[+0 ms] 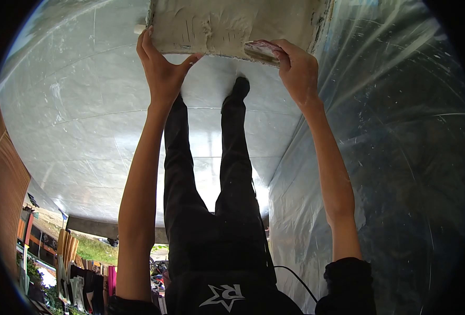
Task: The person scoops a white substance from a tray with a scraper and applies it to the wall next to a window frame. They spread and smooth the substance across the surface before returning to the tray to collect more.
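A board coated in smooth, wet-looking grey-beige plaster (217,26) spans the top of the view, its rim uneven. My left hand (161,68) grips its near left corner, fingers up along the left edge and thumb stretched along the near edge. In my right hand (302,71) is a flat scraper (264,51), pinched between thumb and fingers; reddish and whitish smears cover it. The scraper lies against the coating at the near edge, right of the middle. Short grooves and a ridge mark the coating between my hands.
Grey sheeting (85,131) covers the floor under my black-trousered legs (180,152). Clear plastic film (390,157) hangs along the right side. Behind me, lower left, are stacked boards (67,247), grass (96,249) and assorted items. A thin black cable (298,278) runs beside my body.
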`<act>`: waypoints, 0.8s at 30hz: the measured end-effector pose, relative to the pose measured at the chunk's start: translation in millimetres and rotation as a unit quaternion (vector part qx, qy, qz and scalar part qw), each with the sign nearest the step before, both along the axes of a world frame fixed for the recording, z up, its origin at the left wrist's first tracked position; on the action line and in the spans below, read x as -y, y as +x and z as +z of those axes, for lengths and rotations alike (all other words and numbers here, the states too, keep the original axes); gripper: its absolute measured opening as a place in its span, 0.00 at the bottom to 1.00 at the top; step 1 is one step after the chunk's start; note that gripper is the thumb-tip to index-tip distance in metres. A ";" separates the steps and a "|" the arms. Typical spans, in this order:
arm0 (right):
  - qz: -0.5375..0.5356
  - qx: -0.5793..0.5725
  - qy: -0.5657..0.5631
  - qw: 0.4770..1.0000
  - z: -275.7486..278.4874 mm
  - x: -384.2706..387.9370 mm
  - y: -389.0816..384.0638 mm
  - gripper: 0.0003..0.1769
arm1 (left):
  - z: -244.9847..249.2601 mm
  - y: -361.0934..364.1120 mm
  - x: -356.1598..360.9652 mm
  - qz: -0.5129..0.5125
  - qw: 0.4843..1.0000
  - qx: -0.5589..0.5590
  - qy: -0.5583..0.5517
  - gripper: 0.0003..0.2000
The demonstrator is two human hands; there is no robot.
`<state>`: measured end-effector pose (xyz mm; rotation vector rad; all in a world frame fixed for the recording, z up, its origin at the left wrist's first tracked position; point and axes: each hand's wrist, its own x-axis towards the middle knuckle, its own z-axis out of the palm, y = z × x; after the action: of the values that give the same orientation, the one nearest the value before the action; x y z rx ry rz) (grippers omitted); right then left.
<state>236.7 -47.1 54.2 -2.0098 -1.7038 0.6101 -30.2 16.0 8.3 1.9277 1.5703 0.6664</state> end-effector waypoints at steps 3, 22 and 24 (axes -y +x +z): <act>0.019 0.010 -0.030 0.999 0.2 -3.6 5.3 0.10 | 0.9 0.5 -0.3 0.001 1.000 -0.003 -0.004 0.56; -0.032 -0.214 -0.276 0.936 88.1 -60.1 47.2 0.16 | 36.7 1.5 -7.6 0.019 0.998 0.021 -0.054 0.55; -0.052 -0.285 -0.260 0.921 129.3 -60.1 48.7 0.18 | 68.0 -0.8 -12.4 0.012 0.997 0.049 -0.061 0.51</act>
<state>285.4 13.1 183.5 -1.9419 -1.1456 1.5623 -30.9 28.4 76.3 1.7649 1.5396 0.6493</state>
